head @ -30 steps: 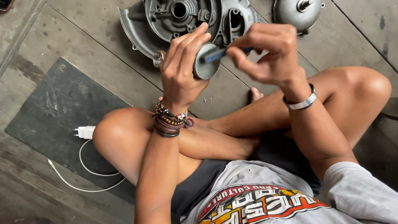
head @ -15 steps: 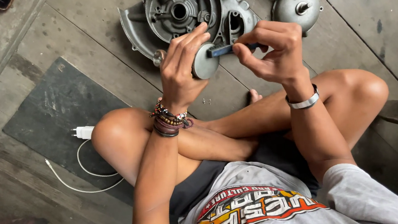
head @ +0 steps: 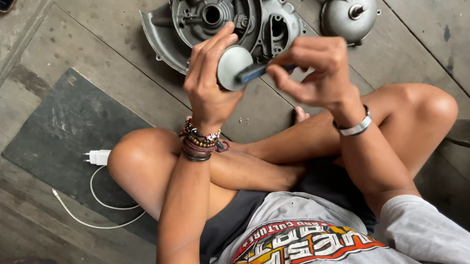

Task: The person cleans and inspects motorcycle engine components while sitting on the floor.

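Left hand: the left hand (head: 211,84), upper centre of the frame, is curled around a small round grey metal part (head: 233,66), fingers on its rim and thumb behind, holding it up above the crossed legs.
Right hand: the right hand (head: 314,71), just right of centre, is pinched shut on a slim blue-handled tool (head: 260,71), whose tip meets the face of the round part.
Round part: held in the air between both hands, clear of the floor, in front of the large casing.
Engine casing: a large grey engine casing (head: 220,14) lies open side up on the wooden floor (head: 444,34) at top centre; its round cavity looks bare, with nothing fitted into it.
Second housing: a domed grey housing with a short shaft (head: 349,13) lies at the upper right, apart from the casing and untouched.
Stage of work: judged from the layout, the engine pieces are apart and the work is at the small part; the tool is on it, and neither floor piece is in hand.
What cannot be told: whether the tool scrapes, pries or turns.
Surroundings: a dark mat (head: 74,134) lies at left, with a white charger and cable (head: 98,158) at its lower edge.
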